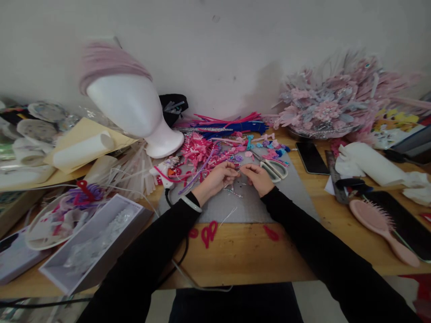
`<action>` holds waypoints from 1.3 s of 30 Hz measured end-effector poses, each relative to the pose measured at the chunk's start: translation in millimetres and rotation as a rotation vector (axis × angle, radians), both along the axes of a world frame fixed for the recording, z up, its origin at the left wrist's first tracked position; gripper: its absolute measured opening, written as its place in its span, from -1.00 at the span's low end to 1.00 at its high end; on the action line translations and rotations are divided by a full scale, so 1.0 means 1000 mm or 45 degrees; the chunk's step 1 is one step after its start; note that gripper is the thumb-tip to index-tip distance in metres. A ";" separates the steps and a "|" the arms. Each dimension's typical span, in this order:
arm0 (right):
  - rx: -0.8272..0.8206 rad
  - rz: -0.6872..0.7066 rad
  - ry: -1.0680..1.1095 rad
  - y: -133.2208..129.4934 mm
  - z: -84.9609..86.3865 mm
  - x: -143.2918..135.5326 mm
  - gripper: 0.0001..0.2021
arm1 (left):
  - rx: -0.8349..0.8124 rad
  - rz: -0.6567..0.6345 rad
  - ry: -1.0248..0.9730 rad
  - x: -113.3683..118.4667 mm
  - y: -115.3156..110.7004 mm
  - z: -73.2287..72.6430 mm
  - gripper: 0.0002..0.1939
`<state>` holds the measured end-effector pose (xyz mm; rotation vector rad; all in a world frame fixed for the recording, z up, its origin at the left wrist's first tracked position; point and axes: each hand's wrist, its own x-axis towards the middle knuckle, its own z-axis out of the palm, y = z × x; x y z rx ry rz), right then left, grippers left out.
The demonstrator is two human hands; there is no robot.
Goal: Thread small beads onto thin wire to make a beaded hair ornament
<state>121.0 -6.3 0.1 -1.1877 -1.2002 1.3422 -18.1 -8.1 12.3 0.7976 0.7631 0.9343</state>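
Over the grey cutting mat my two hands meet with fingertips almost touching. My left hand is closed in a pinch, and my right hand pinches from the other side. What lies between the fingertips is too small to make out. Below them a beaded strand rests on the mat. Beside my right hand is a pair of scissors with pale handles. Beyond my hands spread pink pipe-cleaner pieces and small blue and pink pieces. Red looped pieces lie at the table's front.
A white mannequin head stands at the back left, near a glue gun. An open box holds clear packets. To the right are a phone, a pink hairbrush and a large pink flower bundle.
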 end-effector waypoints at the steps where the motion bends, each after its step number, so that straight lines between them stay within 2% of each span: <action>1: -0.011 0.003 0.002 0.000 0.000 0.000 -0.81 | 0.012 -0.001 0.001 0.000 0.000 -0.002 -0.77; 7: -0.023 0.053 -0.062 0.000 -0.003 0.001 -0.81 | 0.035 -0.007 0.053 0.001 0.001 -0.008 -0.83; 19: -0.033 0.057 -0.104 0.001 -0.005 0.003 -0.81 | -0.026 0.039 0.058 0.004 -0.002 -0.004 -0.85; 33: -0.032 0.076 -0.070 0.000 -0.004 0.003 -0.80 | 0.003 0.056 0.028 0.005 -0.002 -0.003 -0.90; 39: -0.040 0.084 -0.063 0.000 -0.004 0.003 -0.83 | 0.038 0.081 0.103 0.006 -0.003 -0.005 -0.95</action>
